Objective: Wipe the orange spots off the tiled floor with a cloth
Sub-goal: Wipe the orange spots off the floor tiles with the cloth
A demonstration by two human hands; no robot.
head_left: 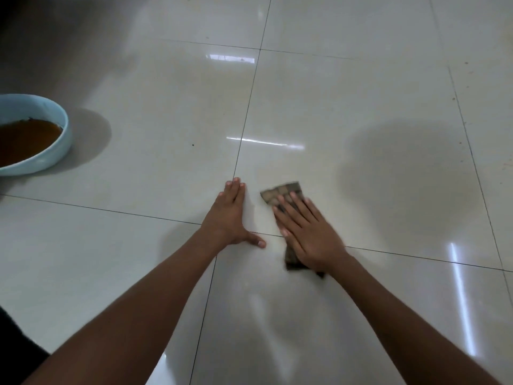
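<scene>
cloth [280,194] flat on tiled floor [361,93], right hand [311,234] pressing it with straight fingers, left hand [231,218] flat beside, holding nothing

The right hand [308,234] was laid flat, fingers straight, on a folded checked cloth [281,194], which was pressed to the glossy tiled floor [361,93] across a grout line. The left hand [230,218] was planted palm-down just beside it, fingers together and thumb spread toward the cloth, without touching it. A light-blue bowl [59,132] of orange-brown liquid was seen well apart at the left edge; faint specks were noted on the far-right tiles.
</scene>
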